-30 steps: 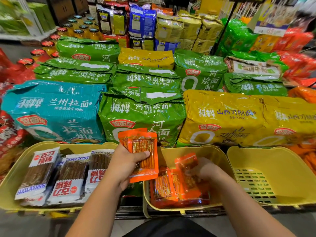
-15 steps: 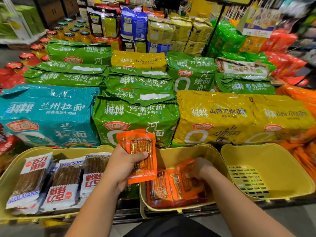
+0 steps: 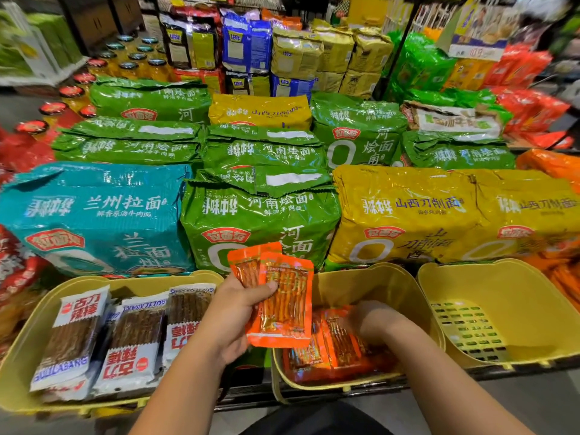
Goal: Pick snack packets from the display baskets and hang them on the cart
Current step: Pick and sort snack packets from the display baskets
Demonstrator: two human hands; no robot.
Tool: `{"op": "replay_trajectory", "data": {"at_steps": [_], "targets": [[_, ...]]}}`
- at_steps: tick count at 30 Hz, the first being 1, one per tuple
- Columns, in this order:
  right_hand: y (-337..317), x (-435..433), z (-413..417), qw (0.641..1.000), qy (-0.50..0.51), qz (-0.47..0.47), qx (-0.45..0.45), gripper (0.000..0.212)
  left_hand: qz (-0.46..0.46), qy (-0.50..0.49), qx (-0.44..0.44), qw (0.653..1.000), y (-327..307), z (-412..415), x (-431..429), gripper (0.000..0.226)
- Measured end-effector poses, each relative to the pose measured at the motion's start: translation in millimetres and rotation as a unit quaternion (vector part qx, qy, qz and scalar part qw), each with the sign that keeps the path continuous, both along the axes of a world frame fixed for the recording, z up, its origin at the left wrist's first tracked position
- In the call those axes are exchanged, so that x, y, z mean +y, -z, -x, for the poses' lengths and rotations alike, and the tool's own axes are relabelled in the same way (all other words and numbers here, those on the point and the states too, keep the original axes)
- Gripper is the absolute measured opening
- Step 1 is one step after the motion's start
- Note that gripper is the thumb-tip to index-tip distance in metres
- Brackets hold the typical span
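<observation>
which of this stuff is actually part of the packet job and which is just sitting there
In the job: left hand gripping orange packets; right hand in the middle basket; loose orange snacks there.
Just lying about: green noodle bags, teal bag, yellow bags, jars.

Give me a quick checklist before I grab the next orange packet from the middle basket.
1. The left hand grips the held packets, thumb across them: ok.
2. The right hand is down in the middle basket: ok.
3. The right hand pinches a packet: cannot tell, blurred.
4. The basket packets are there to pick: ok.
5. The cart is within reach: cannot tell, not in view.
</observation>
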State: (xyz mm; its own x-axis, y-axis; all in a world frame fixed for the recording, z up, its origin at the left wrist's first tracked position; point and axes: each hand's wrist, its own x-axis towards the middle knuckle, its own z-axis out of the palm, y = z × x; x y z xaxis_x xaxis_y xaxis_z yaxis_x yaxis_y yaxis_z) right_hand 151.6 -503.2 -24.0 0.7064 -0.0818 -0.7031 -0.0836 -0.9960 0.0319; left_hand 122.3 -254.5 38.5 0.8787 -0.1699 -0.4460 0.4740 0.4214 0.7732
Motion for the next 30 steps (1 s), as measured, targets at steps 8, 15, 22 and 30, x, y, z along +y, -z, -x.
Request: {"op": "replay_trajectory", "data": {"at_steps": [8, 15, 22, 30], "targets": [[-43, 56, 42, 0.663, 0.343, -0.664, -0.043, 0.049, -0.050, -0.033, -0.038, 0.997, 9, 4, -6, 0.037], [-50, 52, 55, 0.645, 0.340, -0.665, -0.159, 0.057, -0.120, 0.023, -0.125, 0.985, 13, 14, -28, 0.023], [-35, -17, 21, 0.880, 0.257, -0.363, -0.166, 0.041, -0.200, -0.164, -0.134, 0.957, 24, 3, -19, 0.018], [0, 28, 11, 0.898, 0.201, -0.387, -0.058, 0.042, -0.484, -0.121, -0.212, 0.841, 27, 52, -40, 0.018]]}}
